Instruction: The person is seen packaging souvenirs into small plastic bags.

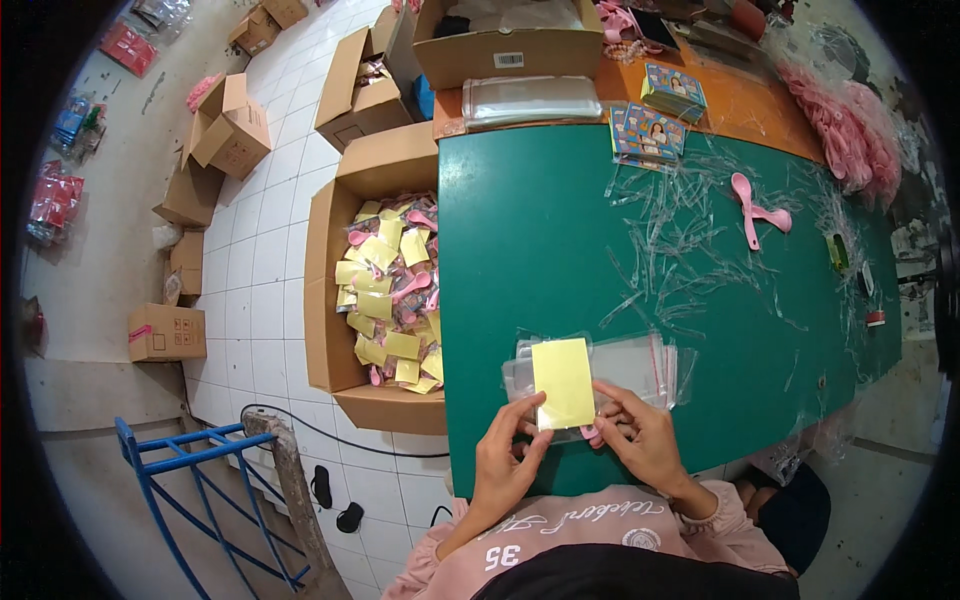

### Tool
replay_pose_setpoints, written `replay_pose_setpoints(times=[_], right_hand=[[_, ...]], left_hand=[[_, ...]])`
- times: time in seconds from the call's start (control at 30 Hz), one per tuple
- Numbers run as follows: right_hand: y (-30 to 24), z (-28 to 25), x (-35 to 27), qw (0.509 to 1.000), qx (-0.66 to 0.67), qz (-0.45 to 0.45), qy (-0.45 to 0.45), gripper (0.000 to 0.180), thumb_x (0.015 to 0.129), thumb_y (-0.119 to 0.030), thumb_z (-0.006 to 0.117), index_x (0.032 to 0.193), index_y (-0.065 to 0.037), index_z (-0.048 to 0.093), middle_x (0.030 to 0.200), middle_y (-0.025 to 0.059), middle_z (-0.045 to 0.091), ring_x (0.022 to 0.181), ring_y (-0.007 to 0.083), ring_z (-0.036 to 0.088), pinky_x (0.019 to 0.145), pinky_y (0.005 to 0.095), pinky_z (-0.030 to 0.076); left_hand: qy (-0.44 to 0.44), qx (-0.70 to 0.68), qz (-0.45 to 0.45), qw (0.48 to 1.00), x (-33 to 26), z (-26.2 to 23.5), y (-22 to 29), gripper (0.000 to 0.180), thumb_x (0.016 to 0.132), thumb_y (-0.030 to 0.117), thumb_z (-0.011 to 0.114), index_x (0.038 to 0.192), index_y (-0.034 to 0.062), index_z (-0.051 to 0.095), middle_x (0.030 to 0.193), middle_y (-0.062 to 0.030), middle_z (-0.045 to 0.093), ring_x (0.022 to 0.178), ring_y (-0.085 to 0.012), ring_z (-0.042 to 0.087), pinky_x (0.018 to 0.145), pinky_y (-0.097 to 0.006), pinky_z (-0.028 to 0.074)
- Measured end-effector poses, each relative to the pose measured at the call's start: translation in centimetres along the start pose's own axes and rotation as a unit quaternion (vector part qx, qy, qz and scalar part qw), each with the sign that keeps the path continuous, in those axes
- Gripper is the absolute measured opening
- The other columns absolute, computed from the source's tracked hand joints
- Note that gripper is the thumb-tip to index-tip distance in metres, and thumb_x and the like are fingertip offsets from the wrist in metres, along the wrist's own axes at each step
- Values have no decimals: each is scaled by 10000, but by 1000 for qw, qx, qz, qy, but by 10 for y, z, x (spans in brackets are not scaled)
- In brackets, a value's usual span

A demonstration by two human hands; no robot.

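Note:
Just above the table's near edge, a yellow card [563, 380] seems to sit in a clear plastic packet, held between my two hands. My left hand [508, 460] pinches its lower left corner between thumb and fingers. At the lower right corner, my right hand [642, 438] has its fingers closed on the packet, beside a small pink piece [590, 432] whose full shape is hidden. Under and behind the packet lie flat clear plastic bags [630, 360]. Two pink spoons [745, 212] rest crossed farther off on the green table [520, 230].
Left of the table stands an open carton [322, 270] filled with packets of yellow cards and pink spoons. Clear plastic strips [690, 245] litter the table's right half. Stacked printed cards [650, 135] and a bundle of clear bags [530, 100] lie at the back.

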State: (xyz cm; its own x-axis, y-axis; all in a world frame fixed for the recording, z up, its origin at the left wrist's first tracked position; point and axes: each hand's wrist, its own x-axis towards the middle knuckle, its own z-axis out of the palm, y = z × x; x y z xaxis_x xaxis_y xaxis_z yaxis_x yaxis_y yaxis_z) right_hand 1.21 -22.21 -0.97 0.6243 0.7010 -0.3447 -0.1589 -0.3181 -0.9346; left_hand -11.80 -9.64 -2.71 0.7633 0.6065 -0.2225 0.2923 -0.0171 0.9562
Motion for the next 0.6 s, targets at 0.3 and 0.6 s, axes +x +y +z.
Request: replay_pose_setpoints(times=[0.3,0.6], right_hand=[[-23,-176,113,831,-423,-211,294,151,754,-114,601,849,3,588,792,126,586,720,241,572,629,329,443],[-21,-236,176,802,-523,-3,289,161,682,-141,610,773,-9,591,804,180,594,726,325,593,632,408,445]], left_hand=[[196,141,69,968,54,-126,-5,376,814,48,567,1185,27,506,1096,-124,559,880,-177,553,691,-262,475],[49,335,153,928,96,-60,72,361,795,188,619,1084,-7,527,1196,-224,425,1082,-357,455,891,-394,403]])
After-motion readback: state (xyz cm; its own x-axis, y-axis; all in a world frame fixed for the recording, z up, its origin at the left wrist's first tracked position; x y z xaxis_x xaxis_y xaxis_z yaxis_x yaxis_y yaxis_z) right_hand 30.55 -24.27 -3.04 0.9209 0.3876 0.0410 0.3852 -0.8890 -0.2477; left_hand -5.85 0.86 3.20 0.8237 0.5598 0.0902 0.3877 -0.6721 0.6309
